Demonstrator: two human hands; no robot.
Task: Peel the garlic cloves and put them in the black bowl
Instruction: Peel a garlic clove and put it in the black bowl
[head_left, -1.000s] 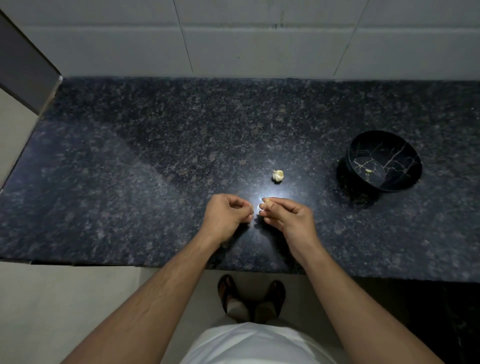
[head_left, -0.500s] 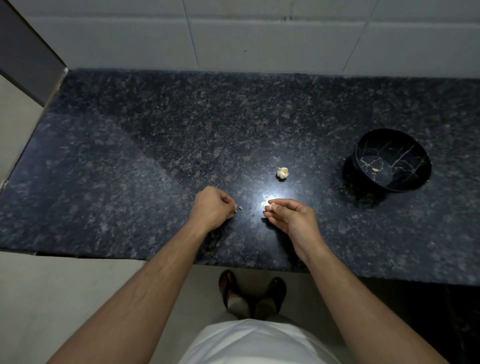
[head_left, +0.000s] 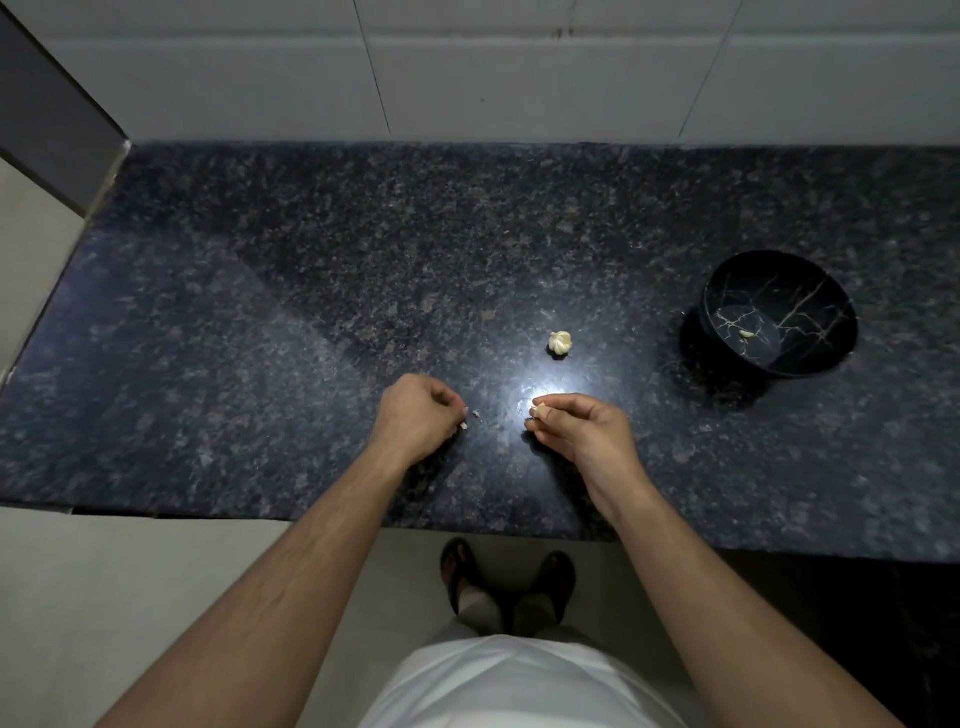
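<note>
My right hand (head_left: 582, 431) pinches a small garlic clove (head_left: 537, 411) at its fingertips, low over the dark granite counter (head_left: 260, 338). A little to the left, my left hand (head_left: 418, 415) is curled, with a scrap of pale garlic skin (head_left: 464, 426) at its fingertips and another bit of skin (head_left: 476, 414) lying on the counter beside it. A partial garlic bulb (head_left: 560, 343) sits on the counter just beyond my hands. At the right stands the black bowl (head_left: 779, 312) with gold veining, and one peeled clove (head_left: 746, 334) lies inside it.
A tiled wall (head_left: 519, 67) runs along the back of the counter. A dark panel (head_left: 47, 104) stands at the far left corner. The counter's front edge is just below my wrists, with my feet in sandals (head_left: 506, 587) on the floor beneath.
My hands have drawn apart: the left hand moved left, away from the clove, with a scrap of skin. The right hand stayed where it was with the clove.
</note>
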